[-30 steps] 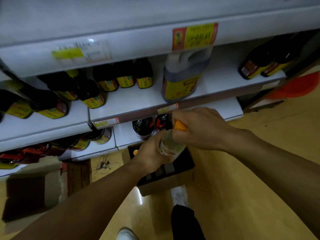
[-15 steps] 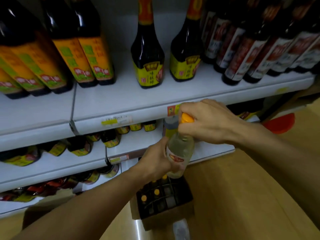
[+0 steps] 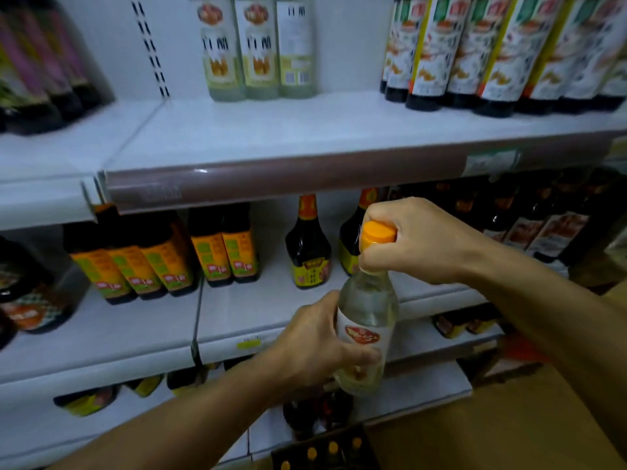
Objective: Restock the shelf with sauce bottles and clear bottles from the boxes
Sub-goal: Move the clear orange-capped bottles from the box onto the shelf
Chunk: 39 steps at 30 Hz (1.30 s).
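Near the shelf (image 3: 305,137) front, a clear bottle (image 3: 368,320) is held upright — left hand (image 3: 312,344) wrapped round its body, right hand (image 3: 417,242) gripping the orange cap (image 3: 377,234) — above a box (image 3: 325,451).

We see only two arms of the person, and both are bare from the lower edge of the picture up to the wrist. No sleeve covers them. The left hand (image 3: 315,347) carries no glove, no ring and no watch that we can find. The right hand (image 3: 417,239) is also uncovered, and its wrist has no band or bracelet. The nails that show are short and plain. The rest of the body is out of the picture.
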Tool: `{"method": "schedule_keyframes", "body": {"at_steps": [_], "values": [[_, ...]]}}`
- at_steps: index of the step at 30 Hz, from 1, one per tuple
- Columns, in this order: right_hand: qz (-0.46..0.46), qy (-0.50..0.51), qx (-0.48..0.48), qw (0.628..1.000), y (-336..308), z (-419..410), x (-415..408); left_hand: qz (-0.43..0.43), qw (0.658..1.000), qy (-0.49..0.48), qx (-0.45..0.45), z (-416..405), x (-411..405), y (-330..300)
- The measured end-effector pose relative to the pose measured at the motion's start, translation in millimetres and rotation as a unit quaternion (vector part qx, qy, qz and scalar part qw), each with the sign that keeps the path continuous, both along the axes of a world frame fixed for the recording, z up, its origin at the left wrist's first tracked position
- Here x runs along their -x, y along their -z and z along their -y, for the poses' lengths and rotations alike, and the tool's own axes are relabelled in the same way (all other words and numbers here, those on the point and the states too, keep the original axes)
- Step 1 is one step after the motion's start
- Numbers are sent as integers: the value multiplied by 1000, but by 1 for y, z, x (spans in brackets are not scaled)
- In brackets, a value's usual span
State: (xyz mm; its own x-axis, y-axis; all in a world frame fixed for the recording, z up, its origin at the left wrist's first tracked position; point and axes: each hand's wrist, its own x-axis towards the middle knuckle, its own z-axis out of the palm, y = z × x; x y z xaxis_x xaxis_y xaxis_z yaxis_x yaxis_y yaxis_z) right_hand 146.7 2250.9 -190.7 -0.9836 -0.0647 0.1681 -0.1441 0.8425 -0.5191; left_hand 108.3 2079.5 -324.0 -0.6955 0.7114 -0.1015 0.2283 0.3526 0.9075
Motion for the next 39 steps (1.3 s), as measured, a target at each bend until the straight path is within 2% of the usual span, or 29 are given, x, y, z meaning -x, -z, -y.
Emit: {"method": "schedule_keyframes", "body": {"at_steps": [10,20,24,39], "values": [[-71,-21,-21,997,-105,8,6,-37,999,1,-25,10,8,-105],[-132,-57,66,987,-181,4,21,-108,993,-9,-43,13,12,-198],[-156,-83,113,978,-206,-6,33,-125,989,-45,-59,8,17,-227],[-298,-105,137,939,-271,-15,98,-186,964,-115,-154,-12,50,-294]]}}
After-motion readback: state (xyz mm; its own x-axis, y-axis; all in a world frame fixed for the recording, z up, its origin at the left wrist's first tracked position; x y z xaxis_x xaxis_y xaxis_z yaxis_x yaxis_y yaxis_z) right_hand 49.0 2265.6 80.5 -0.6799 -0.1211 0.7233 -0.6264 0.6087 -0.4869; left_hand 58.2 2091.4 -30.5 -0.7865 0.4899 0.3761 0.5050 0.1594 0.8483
